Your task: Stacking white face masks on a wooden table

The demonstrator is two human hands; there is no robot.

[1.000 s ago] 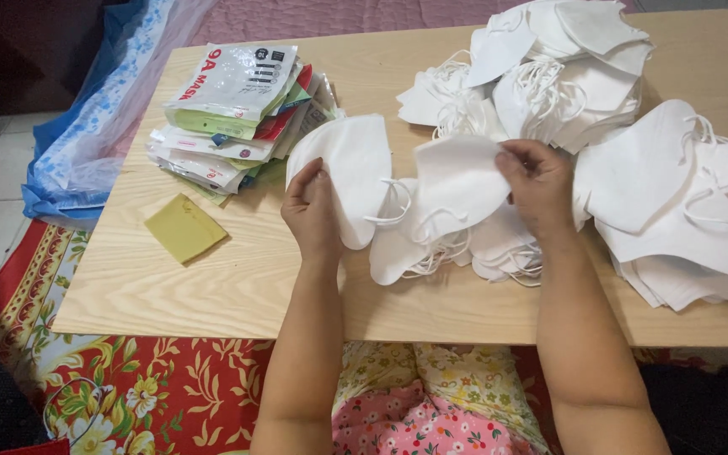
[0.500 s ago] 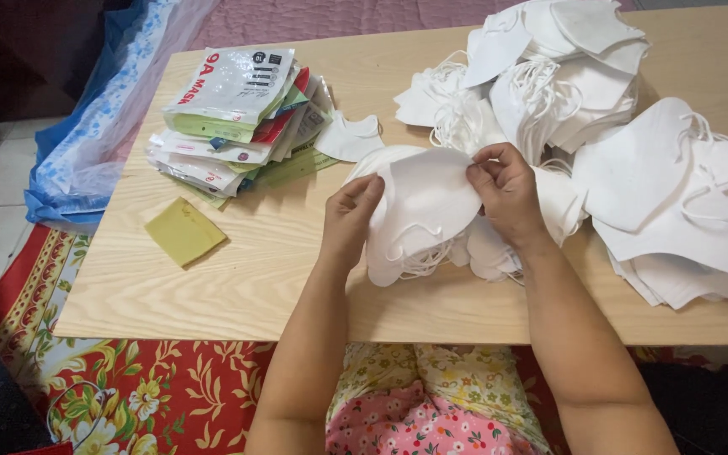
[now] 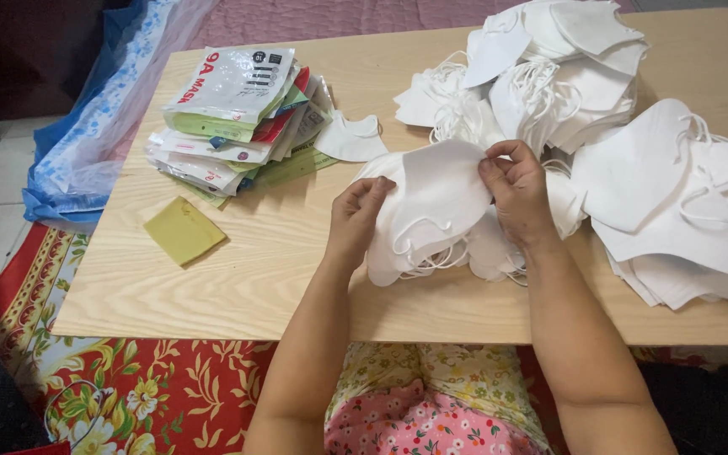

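- The left hand (image 3: pixel 362 215) and right hand (image 3: pixel 516 190) meet at the centre of the frame, both closed on one small stack of white masks (image 3: pixel 436 202); the left fingers curl over its left edge, and the right thumb and fingers pinch its upper right edge.
- That stack sits low over the table (image 3: pixel 238 286), just above more masks (image 3: pixel 499 253) lying under the right wrist, ear loops trailing toward the near edge.
- At right, a fanned mask pile (image 3: pixel 684 219) reaches close to the table's near edge and runs off the right side of the frame.
- At upper right, a tall mask heap (image 3: pixel 549 67) presses against the right hand's far side, so little bare wood shows there.
- A single mask (image 3: pixel 349 139) lies at upper centre, touching the packet stack (image 3: pixel 233 118) at upper left.
- The packets sit close to the table's left edge, slightly fanned.
- A yellow pad (image 3: pixel 183 229) lies alone at centre left, well apart from the hands.
- Bare wood runs from the pad across the lower left to the near edge, beside the left forearm.
- Beyond the left edge lies a blue plastic sheet (image 3: pixel 86 126); below the near edge, a red flowered cloth (image 3: pixel 128 388).
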